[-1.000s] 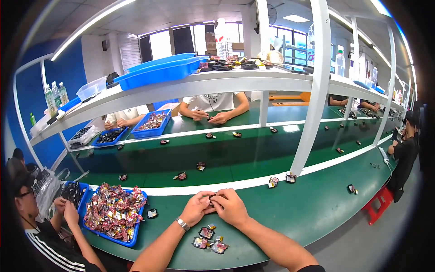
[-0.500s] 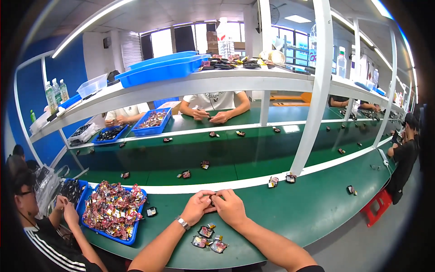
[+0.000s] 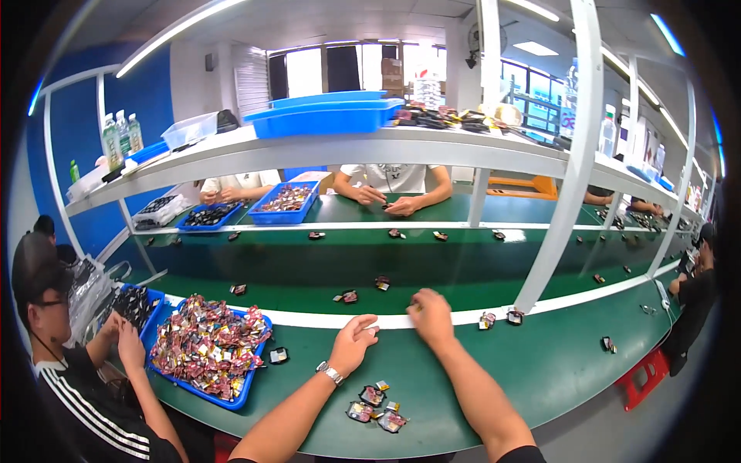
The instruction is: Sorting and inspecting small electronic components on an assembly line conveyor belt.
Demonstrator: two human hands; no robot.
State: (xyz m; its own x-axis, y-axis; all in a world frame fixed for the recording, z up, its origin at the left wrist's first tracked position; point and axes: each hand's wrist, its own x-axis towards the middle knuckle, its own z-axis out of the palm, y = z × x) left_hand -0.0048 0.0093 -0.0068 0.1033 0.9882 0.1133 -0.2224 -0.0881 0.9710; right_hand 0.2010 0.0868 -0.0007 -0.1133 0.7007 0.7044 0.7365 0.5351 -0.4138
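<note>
Head view: the wearer's bare left hand (image 3: 356,343), with a metal watch (image 3: 330,373) at the wrist, hangs over the green worktable (image 3: 548,370), fingers loosely parted and nothing visible in its grasp. The right hand (image 3: 430,315) stretches over the white rail (image 3: 394,321) beside the belt (image 3: 309,266), fingers curled; whether they hold anything cannot be told. Three small black-framed circuit assemblies (image 3: 360,411) lie clustered between the forearms, presumably for easy reach. To the left stands a blue bin (image 3: 245,390) heaped with circuit parts (image 3: 204,343), probably placed close for convenience; a lone assembly (image 3: 279,356) rests just beside it.
</note>
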